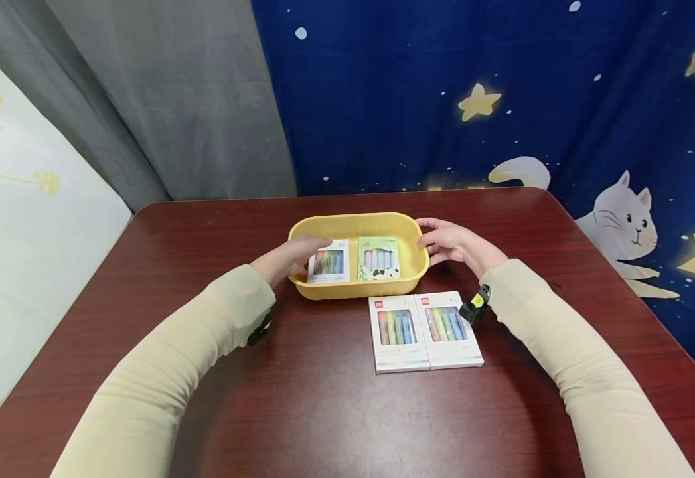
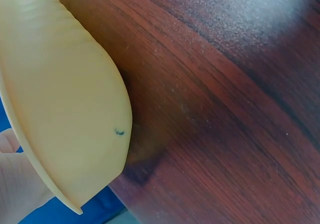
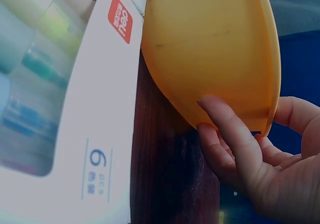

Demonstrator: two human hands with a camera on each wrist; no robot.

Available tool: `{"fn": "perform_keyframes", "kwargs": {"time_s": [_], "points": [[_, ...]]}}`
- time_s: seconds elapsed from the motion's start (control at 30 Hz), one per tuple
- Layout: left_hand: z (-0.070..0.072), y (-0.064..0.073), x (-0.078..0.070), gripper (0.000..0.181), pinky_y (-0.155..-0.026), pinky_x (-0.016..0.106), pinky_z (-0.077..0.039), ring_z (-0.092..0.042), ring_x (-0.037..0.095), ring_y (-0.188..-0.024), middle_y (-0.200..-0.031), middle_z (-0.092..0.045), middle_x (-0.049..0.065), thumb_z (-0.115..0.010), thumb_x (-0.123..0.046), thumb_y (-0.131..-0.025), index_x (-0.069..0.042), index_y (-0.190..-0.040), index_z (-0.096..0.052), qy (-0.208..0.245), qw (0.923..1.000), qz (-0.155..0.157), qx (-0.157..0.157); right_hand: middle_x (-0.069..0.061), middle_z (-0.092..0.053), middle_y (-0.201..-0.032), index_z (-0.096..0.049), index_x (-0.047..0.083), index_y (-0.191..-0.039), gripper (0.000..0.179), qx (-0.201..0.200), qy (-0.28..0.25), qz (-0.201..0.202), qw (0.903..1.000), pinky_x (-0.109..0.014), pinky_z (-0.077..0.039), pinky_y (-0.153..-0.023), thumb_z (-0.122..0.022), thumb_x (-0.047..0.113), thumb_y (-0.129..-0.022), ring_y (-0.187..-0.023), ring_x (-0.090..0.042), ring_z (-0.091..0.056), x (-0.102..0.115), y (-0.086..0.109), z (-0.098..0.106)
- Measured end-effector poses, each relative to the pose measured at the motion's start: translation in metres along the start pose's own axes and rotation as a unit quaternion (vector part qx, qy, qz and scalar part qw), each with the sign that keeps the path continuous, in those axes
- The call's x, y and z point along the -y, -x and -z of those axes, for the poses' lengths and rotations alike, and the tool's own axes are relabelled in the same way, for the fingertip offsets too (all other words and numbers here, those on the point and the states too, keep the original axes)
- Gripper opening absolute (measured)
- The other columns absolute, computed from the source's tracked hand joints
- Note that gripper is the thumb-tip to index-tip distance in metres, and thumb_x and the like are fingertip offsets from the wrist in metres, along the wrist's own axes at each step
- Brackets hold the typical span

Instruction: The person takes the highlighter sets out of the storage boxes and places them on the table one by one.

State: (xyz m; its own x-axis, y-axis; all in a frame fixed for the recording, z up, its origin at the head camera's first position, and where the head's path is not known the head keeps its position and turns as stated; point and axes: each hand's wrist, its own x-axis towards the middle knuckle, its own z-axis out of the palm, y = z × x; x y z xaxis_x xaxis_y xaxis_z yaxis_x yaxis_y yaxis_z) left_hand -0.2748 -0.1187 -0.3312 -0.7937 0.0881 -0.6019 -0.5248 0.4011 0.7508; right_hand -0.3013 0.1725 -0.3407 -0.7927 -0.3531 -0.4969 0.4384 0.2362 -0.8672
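A yellow plastic basket [image 1: 353,289] stands on the table, holding a white crayon box [image 1: 330,261] on the left and a green box of colouring sticks [image 1: 380,259] beside it. My left hand [image 1: 290,257] reaches over the basket's left end, its fingers at the left edge of the white box; that box hides part of the grip. At the basket's right end, my right hand [image 1: 455,242] grips the wall. In the right wrist view, its fingers [image 3: 235,139] lie against the outside of the wall, with the thumb at the rim.
Two white crayon boxes, a left one [image 1: 401,334] and a right one [image 1: 449,330], lie side by side in front of the basket, near my right wrist. The dark red table [image 1: 299,405] ends at a gray and blue curtain [image 1: 383,99].
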Motion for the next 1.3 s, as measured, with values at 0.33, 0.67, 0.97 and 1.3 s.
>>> {"fn": "perform_keyframes", "kwargs": {"time_s": [0.33,0.67,0.97,1.3], "points": [[-0.001,0.001,-0.001,0.053,-0.102,0.058,-0.026,-0.028,0.028,-0.130,-0.143,-0.029,0.010,-0.043,-0.033,-0.096,-0.009,-0.141,-0.029,0.014,0.9998,0.006,-0.011,-0.020,-0.043,-0.122,-0.017,0.014,-0.146,0.070,-0.005,0.011,0.003,0.9999,-0.036,-0.055,-0.066,-0.048,-0.004,-0.087,-0.082,-0.019,-0.063,0.001,0.000,-0.002],[-0.005,0.000,-0.001,0.050,-0.097,0.050,-0.037,-0.036,0.025,-0.107,-0.137,-0.031,0.013,-0.042,-0.032,-0.096,-0.009,-0.139,-0.031,0.051,0.9984,0.013,-0.019,-0.020,-0.042,-0.123,-0.018,0.014,-0.145,0.070,-0.008,0.008,0.000,0.9999,-0.037,-0.055,-0.067,-0.049,-0.005,-0.085,-0.081,-0.020,-0.063,0.000,-0.001,-0.002],[-0.006,-0.003,0.001,0.045,-0.084,0.039,-0.046,-0.039,0.021,-0.099,-0.133,-0.039,0.009,-0.043,-0.033,-0.096,-0.012,-0.134,-0.038,0.075,0.9959,0.034,-0.038,-0.020,-0.042,-0.124,-0.019,0.016,-0.145,0.070,-0.010,0.000,-0.006,0.9999,-0.039,-0.055,-0.068,-0.049,-0.005,-0.085,-0.086,-0.022,-0.062,0.001,-0.002,-0.003],[-0.007,-0.009,0.005,0.046,-0.064,0.022,-0.046,-0.050,0.014,-0.074,-0.117,-0.049,0.009,-0.041,-0.035,-0.096,-0.012,-0.136,-0.037,0.116,0.9910,0.050,-0.044,-0.020,-0.042,-0.124,-0.018,0.016,-0.146,0.071,-0.007,0.001,-0.004,1.0000,-0.039,-0.055,-0.067,-0.049,-0.005,-0.086,-0.083,-0.021,-0.063,0.001,-0.001,-0.001]]}}
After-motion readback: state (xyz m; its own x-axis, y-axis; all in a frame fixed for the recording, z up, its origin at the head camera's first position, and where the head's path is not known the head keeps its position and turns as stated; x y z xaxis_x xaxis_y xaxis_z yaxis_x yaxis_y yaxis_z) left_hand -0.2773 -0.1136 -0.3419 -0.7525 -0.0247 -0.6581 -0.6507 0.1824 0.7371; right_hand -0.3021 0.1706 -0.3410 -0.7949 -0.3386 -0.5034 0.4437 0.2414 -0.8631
